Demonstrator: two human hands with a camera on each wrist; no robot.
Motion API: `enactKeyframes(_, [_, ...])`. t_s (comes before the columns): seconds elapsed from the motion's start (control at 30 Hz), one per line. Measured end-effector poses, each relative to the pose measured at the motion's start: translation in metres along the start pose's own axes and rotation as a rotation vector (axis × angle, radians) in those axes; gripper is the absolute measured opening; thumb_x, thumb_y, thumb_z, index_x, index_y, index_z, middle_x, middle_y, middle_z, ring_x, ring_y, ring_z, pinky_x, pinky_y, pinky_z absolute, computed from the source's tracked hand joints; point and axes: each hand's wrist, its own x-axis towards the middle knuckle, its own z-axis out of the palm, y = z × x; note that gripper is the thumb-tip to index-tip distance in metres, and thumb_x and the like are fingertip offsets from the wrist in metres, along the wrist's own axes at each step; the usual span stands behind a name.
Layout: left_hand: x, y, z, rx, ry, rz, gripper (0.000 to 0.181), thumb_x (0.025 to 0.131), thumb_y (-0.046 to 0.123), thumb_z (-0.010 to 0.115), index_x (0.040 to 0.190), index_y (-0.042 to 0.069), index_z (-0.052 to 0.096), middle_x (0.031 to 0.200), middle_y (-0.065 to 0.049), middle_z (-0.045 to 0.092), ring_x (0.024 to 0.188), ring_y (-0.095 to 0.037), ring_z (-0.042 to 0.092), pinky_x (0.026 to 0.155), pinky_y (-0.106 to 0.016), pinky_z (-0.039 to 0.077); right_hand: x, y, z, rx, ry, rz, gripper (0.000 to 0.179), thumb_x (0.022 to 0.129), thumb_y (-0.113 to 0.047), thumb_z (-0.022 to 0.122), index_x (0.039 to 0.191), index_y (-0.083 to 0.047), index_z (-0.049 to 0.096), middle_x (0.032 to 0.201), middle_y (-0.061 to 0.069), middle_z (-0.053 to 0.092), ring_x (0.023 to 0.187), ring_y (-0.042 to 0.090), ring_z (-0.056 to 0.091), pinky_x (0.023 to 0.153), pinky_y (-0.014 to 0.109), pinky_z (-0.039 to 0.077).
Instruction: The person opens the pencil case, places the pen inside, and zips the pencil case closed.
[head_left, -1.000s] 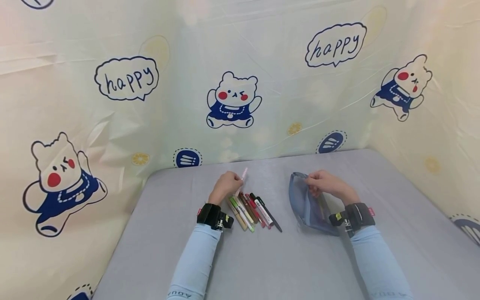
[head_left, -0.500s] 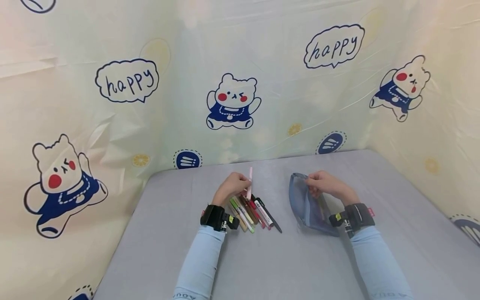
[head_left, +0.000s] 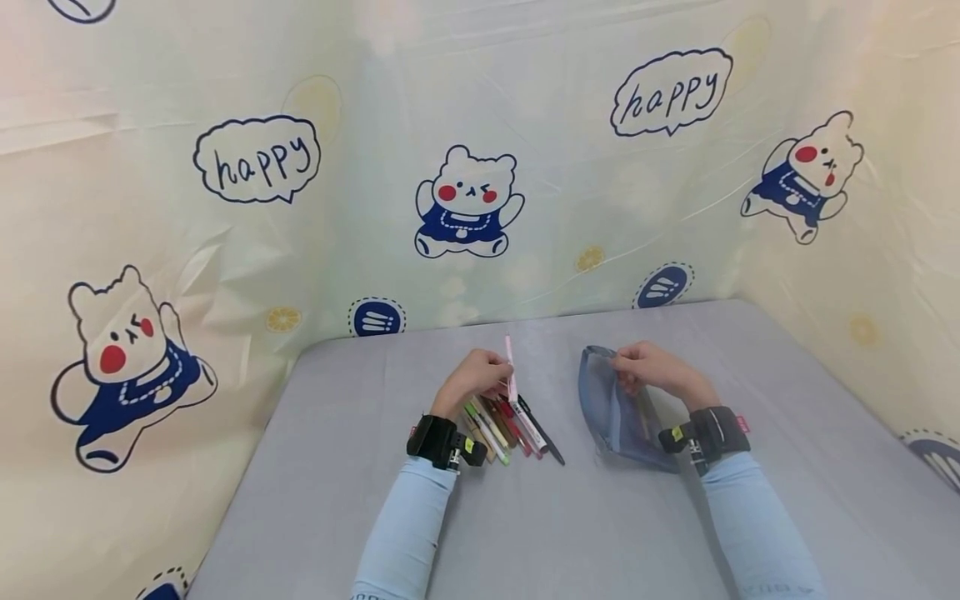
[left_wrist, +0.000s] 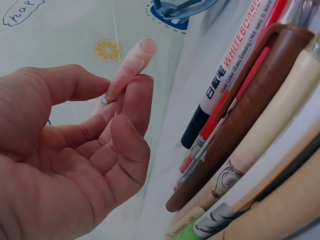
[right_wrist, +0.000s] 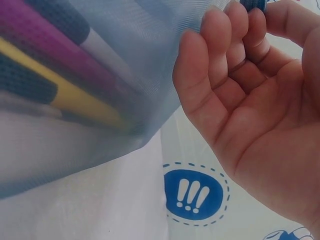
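My left hand (head_left: 478, 372) pinches a slim pink pen (left_wrist: 131, 70) between thumb and fingers, holding it above the loose pens. My right hand (head_left: 658, 368) grips the top edge of a blue mesh pouch (head_left: 600, 408), whose mouth gapes toward the left. Through the mesh in the right wrist view, a purple pen (right_wrist: 65, 40) and a yellow pen (right_wrist: 75, 95) show inside. Below my left hand lies a row of pens, among them a whiteboard marker (left_wrist: 220, 77) with a black cap, a brown pen (left_wrist: 250, 105) and a cream-coloured pen (left_wrist: 270, 117).
A grey cloth covers the table (head_left: 570, 533). A dark slim pen (head_left: 551, 446) lies at the right end of the row, left of the pouch. Behind the table hangs a pale curtain (head_left: 555, 200) printed with bears.
My left hand has lifted the pink pen from the left end of the row and shifted right toward the pouch, tipping the pen more upright. My right hand and the pouch stay put.
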Motion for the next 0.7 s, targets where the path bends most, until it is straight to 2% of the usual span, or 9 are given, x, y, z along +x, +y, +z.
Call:
enactKeyframes(0.27, [-0.003,0.002,0.007,-0.085,-0.021,0.007,0.028,0.097,0.023,0.057,0.113,0.003,0.066,0.092,-0.011,0.072,0.079,-0.019,0.07,0.07,-0.031,0.056,-0.001,0.001,0.0,-0.008,-0.002,-0.013,0.033,0.1,-0.018,0.05,0.075,0.004,0.051,0.068,0.007,0.057,0.066,0.021,0.063,0.066,0.036,0.055])
enactKeyframes(0.4, [-0.007,0.005,0.015,-0.104,-0.034,0.011,0.028,0.097,0.025,0.058,0.113,0.004,0.067,0.091,-0.01,0.072,0.082,-0.022,0.071,0.07,-0.03,0.055,0.0,0.001,0.0,-0.003,0.01,0.007,0.032,0.099,-0.019,0.051,0.074,0.001,0.051,0.067,0.006,0.056,0.067,0.02,0.063,0.066,0.034,0.055])
enactKeyframes(0.53, [-0.008,0.007,0.025,-0.11,-0.038,0.024,0.027,0.097,0.026,0.059,0.111,0.005,0.068,0.089,-0.008,0.072,0.081,-0.02,0.07,0.071,-0.03,0.055,-0.001,-0.002,-0.001,0.002,0.011,0.007,0.031,0.099,-0.019,0.052,0.075,0.0,0.052,0.067,0.006,0.055,0.067,0.02,0.063,0.066,0.034,0.055])
enactKeyframes(0.7, [-0.007,0.008,0.042,-0.168,-0.1,0.009,0.027,0.096,0.027,0.06,0.111,0.006,0.067,0.089,-0.009,0.073,0.082,-0.022,0.071,0.07,-0.03,0.055,-0.003,-0.004,-0.001,0.008,-0.001,0.004,0.03,0.099,-0.018,0.052,0.076,0.001,0.052,0.068,0.006,0.054,0.068,0.02,0.062,0.067,0.034,0.055])
